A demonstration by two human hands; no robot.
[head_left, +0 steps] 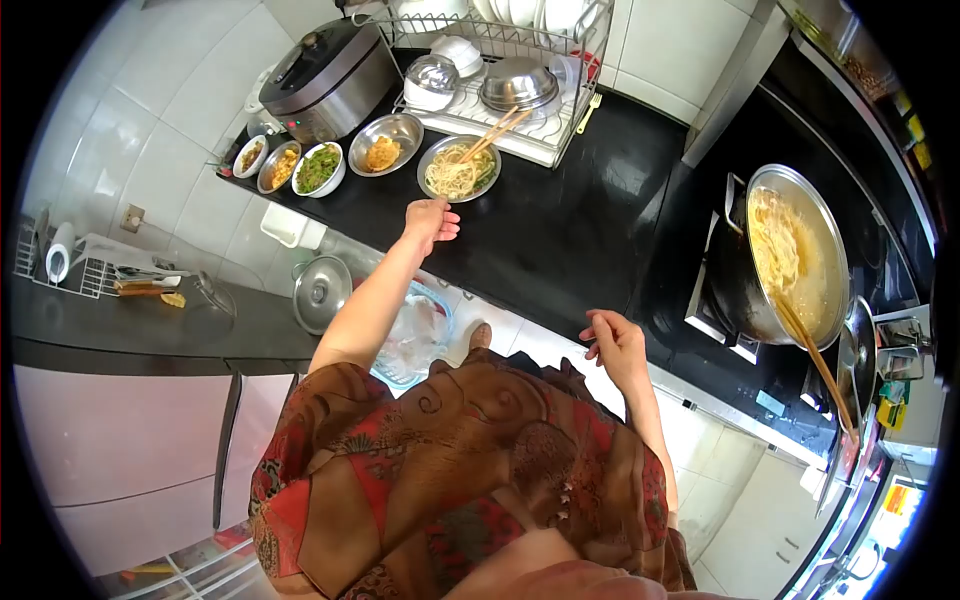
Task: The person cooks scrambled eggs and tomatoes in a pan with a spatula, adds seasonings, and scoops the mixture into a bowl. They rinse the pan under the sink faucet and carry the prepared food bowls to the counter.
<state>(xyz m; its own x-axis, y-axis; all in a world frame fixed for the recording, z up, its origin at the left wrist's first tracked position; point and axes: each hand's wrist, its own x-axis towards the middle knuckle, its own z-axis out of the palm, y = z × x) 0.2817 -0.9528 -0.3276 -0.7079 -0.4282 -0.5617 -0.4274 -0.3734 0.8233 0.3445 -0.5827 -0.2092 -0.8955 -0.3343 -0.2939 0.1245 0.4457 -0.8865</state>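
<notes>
My left hand (431,223) is at the counter's front edge, right by the near rim of a metal bowl (492,186) of noodles (453,176). Its fingers are loosely apart, and I cannot tell whether the fingertips touch the rim. A pair of wooden chopsticks (497,133) rests in that bowl, pointing to the back right. My right hand (618,347) hangs in front of the counter with nothing in it, its fingers slightly bent and apart. To the right, a large pot (838,215) on the stove holds noodles in liquid, with long chopsticks (815,355) leaning across its near rim.
Left of the noodle bowl stand a metal bowl (412,124) with yellow food, a white bowl (340,182) of chopped greens and two smaller bowls. Behind are a rice cooker (325,85) and a dish rack (530,150). A pot lid (322,293) and basket (447,330) are below.
</notes>
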